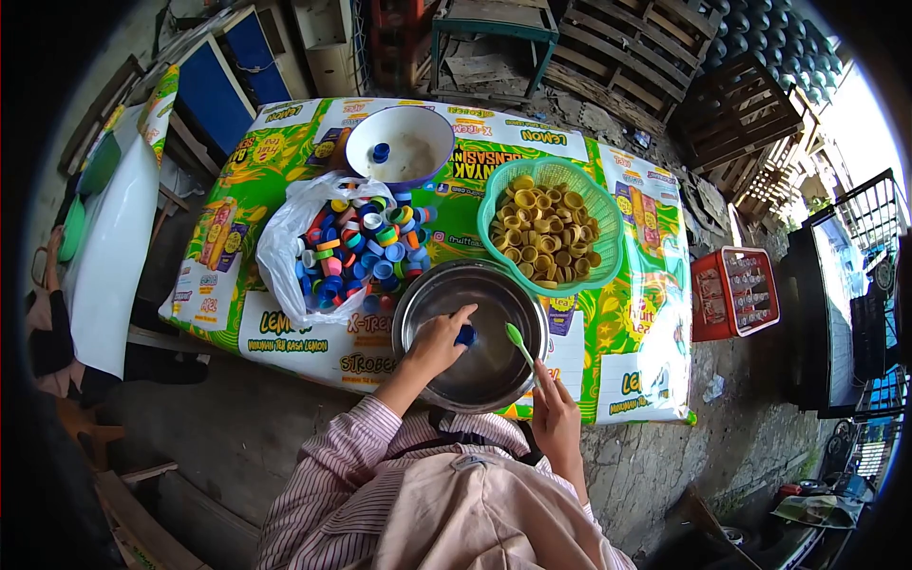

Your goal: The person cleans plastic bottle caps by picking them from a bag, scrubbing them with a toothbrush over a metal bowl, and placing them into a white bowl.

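Observation:
My left hand [439, 342] is over the metal bowl [408, 294] at the table's front edge, its fingers closed on a dark blue bottle cap [465, 335]. In my right hand [556, 407], at the bowl's right rim, is a green toothbrush [517, 338] with its head tilted up over the bowl. Left of the bowl, a white plastic bag [276, 249] spills out many coloured bottle caps [385, 252]. Yellowish caps [546, 228] fill a green basket [608, 249] at the right. Behind the bag, a white basin [418, 128] holds another blue cap [381, 153] in cloudy liquid.
A green and white printed cover [635, 332] lies over the table. Right of it stands a red crate [731, 252] of bottles. Wooden pallets [622, 47] and a small metal-framed table [496, 24] are behind. Another person's hand [55, 249] shows at the far left beside green containers.

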{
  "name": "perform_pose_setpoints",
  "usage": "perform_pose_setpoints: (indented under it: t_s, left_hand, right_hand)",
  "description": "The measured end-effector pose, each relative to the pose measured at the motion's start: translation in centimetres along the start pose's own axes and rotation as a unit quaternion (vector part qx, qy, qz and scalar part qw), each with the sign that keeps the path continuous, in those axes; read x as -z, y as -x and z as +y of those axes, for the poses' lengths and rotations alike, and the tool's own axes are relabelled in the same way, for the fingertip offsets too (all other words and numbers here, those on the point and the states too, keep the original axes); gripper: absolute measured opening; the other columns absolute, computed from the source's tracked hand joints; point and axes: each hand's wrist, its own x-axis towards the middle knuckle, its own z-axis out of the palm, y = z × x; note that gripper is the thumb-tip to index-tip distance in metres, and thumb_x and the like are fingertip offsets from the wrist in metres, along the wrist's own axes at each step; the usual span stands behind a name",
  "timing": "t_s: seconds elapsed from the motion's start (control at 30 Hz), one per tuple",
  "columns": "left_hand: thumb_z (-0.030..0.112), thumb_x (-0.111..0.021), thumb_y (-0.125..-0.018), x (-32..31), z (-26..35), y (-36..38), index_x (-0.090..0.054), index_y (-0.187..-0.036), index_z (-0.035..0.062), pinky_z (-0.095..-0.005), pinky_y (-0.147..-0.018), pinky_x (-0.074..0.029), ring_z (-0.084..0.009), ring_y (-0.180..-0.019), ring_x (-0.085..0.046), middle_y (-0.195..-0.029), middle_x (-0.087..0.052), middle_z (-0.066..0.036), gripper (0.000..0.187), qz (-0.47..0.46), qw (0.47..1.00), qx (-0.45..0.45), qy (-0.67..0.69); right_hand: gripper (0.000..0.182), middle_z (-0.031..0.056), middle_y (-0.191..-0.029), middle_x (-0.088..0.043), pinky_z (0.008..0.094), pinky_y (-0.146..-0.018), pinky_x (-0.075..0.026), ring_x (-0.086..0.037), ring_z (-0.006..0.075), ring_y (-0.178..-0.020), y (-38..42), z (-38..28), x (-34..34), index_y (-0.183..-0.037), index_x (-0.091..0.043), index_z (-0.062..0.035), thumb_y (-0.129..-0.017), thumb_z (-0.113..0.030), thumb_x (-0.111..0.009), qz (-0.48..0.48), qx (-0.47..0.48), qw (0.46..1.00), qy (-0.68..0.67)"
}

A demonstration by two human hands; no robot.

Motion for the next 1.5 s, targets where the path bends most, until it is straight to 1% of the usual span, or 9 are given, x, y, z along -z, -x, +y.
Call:
perform_pose_setpoints:
  t_s: [0.27,0.33,0.5,0.63,0.97,1.07,1.13,1.37,1.5]
  left_hand:
    - [-0.005,-0.067,-0.067,-0.2,0.1,0.4,-0.038,-0.124,0.0048,-0.0315,-0.082,-0.049,-0.0241,-0.092,-0.061,-0.1,-0.06,-0.014,0.064,0.021,0.96,-0.015,0.278]
    - [-0.002,-0.068,-0.07,0.3,0.6,0.8,-0.031,-0.131,0.0057,-0.031,-0.083,-0.049,-0.0225,-0.094,-0.06,-0.102,-0.06,-0.014,0.073,0.002,0.931,0.043,0.362]
    - [0.0,-0.069,-0.07,1.5,1.8,1.2,-0.016,-0.139,0.009,-0.0312,-0.084,-0.048,-0.0222,-0.094,-0.06,-0.103,-0.06,-0.014,0.087,0.002,0.947,0.016,0.321]
    - [-0.001,-0.069,-0.07,1.8,2.0,1.4,-0.007,-0.141,0.0104,-0.0322,-0.085,-0.048,-0.0229,-0.095,-0.06,-0.103,-0.06,-0.015,0.095,0.001,0.952,0.015,0.306]
    - [-0.002,-0.062,-0.078,1.2,1.3,1.7,-0.002,-0.141,0.009,-0.0283,-0.085,-0.048,-0.0168,-0.096,-0.058,-0.104,-0.059,-0.014,0.088,-0.013,0.905,0.03,0.424]
    - [-0.002,-0.058,-0.082,1.0,1.1,1.6,-0.005,-0.14,0.0043,-0.0266,-0.084,-0.048,-0.0146,-0.095,-0.058,-0.106,-0.058,-0.014,0.079,-0.04,0.88,0.077,0.467]
    - [-0.001,-0.056,-0.083,1.2,1.8,1.8,-0.008,-0.139,0.0006,-0.0273,-0.085,-0.048,-0.0145,-0.095,-0.057,-0.107,-0.058,-0.014,0.074,-0.046,0.762,0.162,0.626]
    - [-0.001,-0.049,-0.087,1.9,2.2,1.9,-0.04,-0.127,-0.0003,-0.0303,-0.091,-0.047,-0.0212,-0.105,-0.055,-0.117,-0.053,-0.014,0.04,-0.059,0.742,0.183,0.643]
    - [0.001,-0.048,-0.088,2.0,2.1,1.9,-0.045,-0.122,-0.0001,-0.029,-0.091,-0.047,-0.0216,-0.108,-0.054,-0.117,-0.053,-0.013,0.034,-0.059,0.732,0.196,0.65]
  right_hand:
    - [0.048,0.0142,-0.077,-0.056,0.0392,-0.051,-0.044,-0.056,0.0309,-0.06,-0.4,-0.1,-0.3,-0.13,-0.043,-0.0173,-0.084,-0.006,-0.051,-0.018,0.013,1.0,0.0]
    - [0.048,0.0136,-0.075,-0.055,0.0393,-0.05,-0.044,-0.055,0.0303,-0.058,-0.5,-0.2,-0.5,-0.13,-0.042,-0.0179,-0.084,-0.006,-0.051,-0.027,0.017,0.999,0.001]
    - [0.048,0.0106,-0.069,-0.052,0.04,-0.047,-0.042,-0.053,0.0292,-0.052,-0.7,-0.2,-1.9,-0.131,-0.042,-0.0211,-0.085,-0.008,-0.05,-0.094,0.05,0.994,0.002]
    - [0.047,0.0115,-0.069,-0.052,0.0406,-0.047,-0.042,-0.053,0.0294,-0.053,-1.8,0.1,-2.2,-0.13,-0.042,-0.0197,-0.085,-0.008,-0.05,-0.056,0.022,0.998,-0.008]
    - [0.048,0.0167,-0.07,-0.054,0.0413,-0.052,-0.042,-0.053,0.0332,-0.056,-2.0,-0.7,-1.1,-0.131,-0.042,-0.0166,-0.085,-0.006,-0.049,-0.064,-0.005,0.998,-0.02]
    - [0.047,0.0121,-0.07,-0.053,0.041,-0.048,-0.042,-0.053,0.029,-0.052,-1.4,-0.7,-1.7,-0.131,-0.042,-0.0188,-0.085,-0.008,-0.05,-0.077,0.043,0.996,-0.011]
    - [0.047,0.011,-0.069,-0.052,0.0403,-0.047,-0.043,-0.053,0.0286,-0.052,-1.3,-0.6,-2.1,-0.131,-0.042,-0.0195,-0.085,-0.009,-0.05,-0.06,0.037,0.997,-0.008]
    - [0.049,0.0147,-0.07,-0.053,0.0405,-0.052,-0.042,-0.054,0.0314,-0.058,-0.9,-0.9,-2.1,-0.131,-0.041,-0.0165,-0.084,-0.005,-0.05,-0.083,0.002,0.997,-0.01]
    - [0.049,0.0153,-0.072,-0.054,0.0409,-0.053,-0.042,-0.054,0.0325,-0.058,-1.3,-1.5,-1.4,-0.131,-0.041,-0.0163,-0.085,-0.005,-0.05,-0.073,0.006,0.997,-0.012]
